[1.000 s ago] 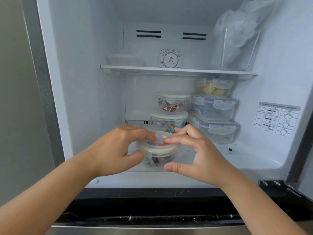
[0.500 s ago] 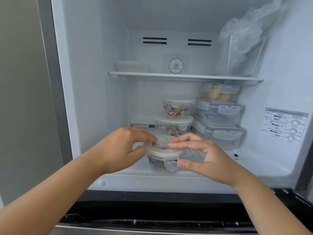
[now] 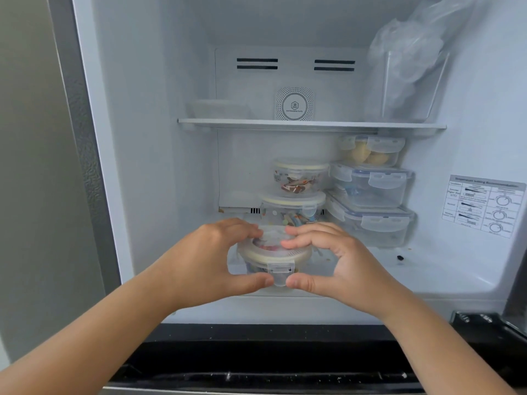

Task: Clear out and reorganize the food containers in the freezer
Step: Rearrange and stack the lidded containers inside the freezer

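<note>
Both hands' grip (image 3: 212,260) (image 3: 339,262) around one round container (image 3: 273,256); five containers (image 3: 370,189) behind.

Clear plastic container (image 3: 258,267), glossy.

Both forearms extended forward from the lower corners, converging at centre. Left hand (image 3: 211,258) curled, fingers arched above, thumb low in front. Right hand (image 3: 339,260) mirrored: fingers curved on top, thumb tip nearly meeting the left thumb. Both gripping one round container (image 3: 272,256).
</note>
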`<state>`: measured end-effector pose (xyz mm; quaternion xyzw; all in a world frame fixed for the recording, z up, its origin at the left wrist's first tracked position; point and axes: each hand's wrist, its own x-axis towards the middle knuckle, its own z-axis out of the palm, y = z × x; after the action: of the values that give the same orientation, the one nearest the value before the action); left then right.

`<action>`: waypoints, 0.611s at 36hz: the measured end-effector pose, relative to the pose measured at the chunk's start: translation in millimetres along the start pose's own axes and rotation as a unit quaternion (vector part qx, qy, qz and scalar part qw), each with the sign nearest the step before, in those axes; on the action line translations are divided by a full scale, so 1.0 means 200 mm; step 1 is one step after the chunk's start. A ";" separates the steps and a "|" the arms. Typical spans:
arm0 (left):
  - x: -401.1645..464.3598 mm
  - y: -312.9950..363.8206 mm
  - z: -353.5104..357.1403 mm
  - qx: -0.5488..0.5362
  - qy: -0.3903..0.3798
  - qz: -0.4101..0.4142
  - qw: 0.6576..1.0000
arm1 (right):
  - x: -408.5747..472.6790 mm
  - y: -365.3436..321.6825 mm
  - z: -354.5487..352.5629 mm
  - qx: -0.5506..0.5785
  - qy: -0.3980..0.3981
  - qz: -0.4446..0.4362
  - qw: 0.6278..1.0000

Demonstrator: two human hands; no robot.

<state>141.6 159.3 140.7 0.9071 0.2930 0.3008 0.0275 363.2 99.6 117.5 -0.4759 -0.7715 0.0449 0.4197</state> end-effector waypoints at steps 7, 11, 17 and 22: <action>0.00 -0.01 0.03 -0.039 -0.005 0.004 0.999 | 0.01 0.01 0.03 0.055 -0.022 -0.004 0.998; 0.00 0.00 0.05 -0.023 -0.011 0.002 1.000 | 0.01 0.02 0.04 0.057 -0.025 0.000 0.998; 0.01 0.02 0.07 -0.014 -0.012 0.006 1.000 | 0.02 0.02 0.06 0.056 -0.019 -0.002 0.998; 0.02 0.01 0.07 0.000 -0.013 0.005 1.000 | 0.03 0.03 0.07 0.050 -0.018 0.000 0.999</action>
<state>152.3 160.6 132.1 0.9124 0.2880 0.2893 0.0292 356.6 111.8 110.4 -0.4531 -0.7760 0.0921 0.4289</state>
